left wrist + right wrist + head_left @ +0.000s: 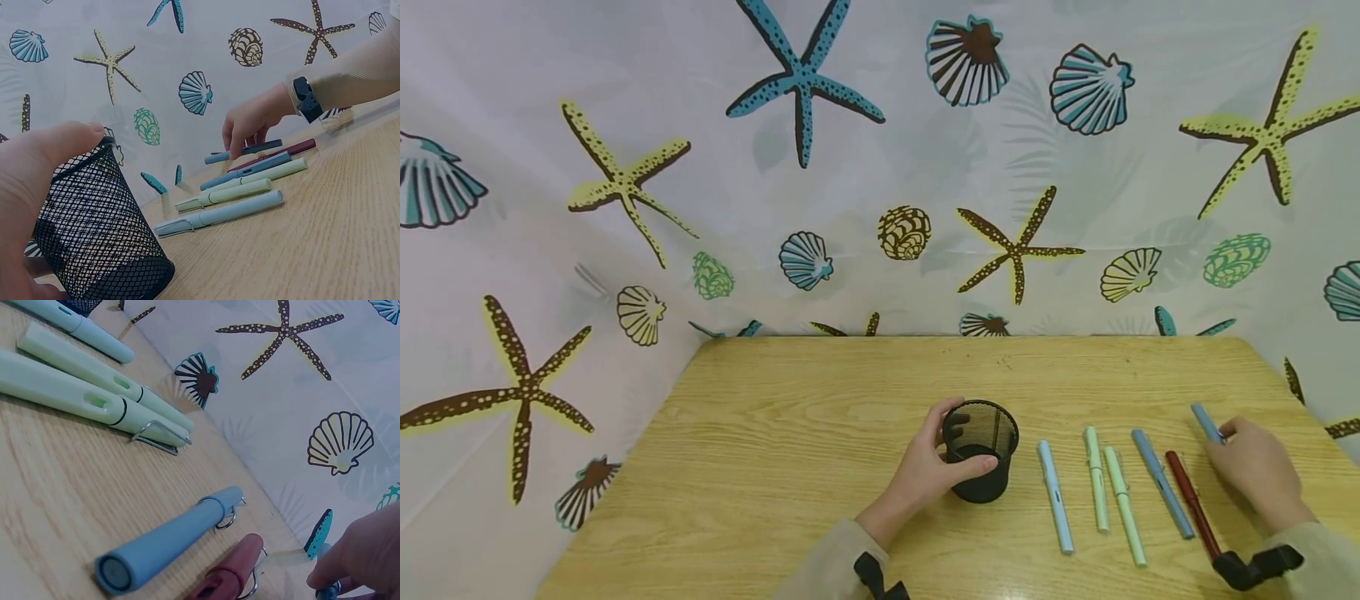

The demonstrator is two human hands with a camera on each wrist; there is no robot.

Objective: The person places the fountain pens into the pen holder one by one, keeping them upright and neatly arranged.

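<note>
The person's left hand (925, 471) is wrapping around a black mesh cup (981, 450), thumb on the near side and fingers curled round the far side, so that grip is clamped on the cup. The cup is standing upright on the wooden surface (775, 467), a little right of the middle.

To the right of the cup, pens are lying in a loose row, all pointing roughly away from the person. Nearest the cup is a pale blue pen (1055, 497), then two green pens (1096, 479) close together, then a darker blue pen (1161, 483), and a red pen (1191, 504) just beside it.

The right hand (1255, 471) is resting at the far right of the row, its fingertips pinching the last pen (1206, 422), a blue one, which is still lying low at the surface. From the left wrist view, the fingers (240, 140) are pointing down onto that pen, closed on it.

Both wrists are wearing black straps over beige sleeves. Behind the surface, a white curtain (880, 125) printed with starfish and shells is hanging as a backdrop.
</note>
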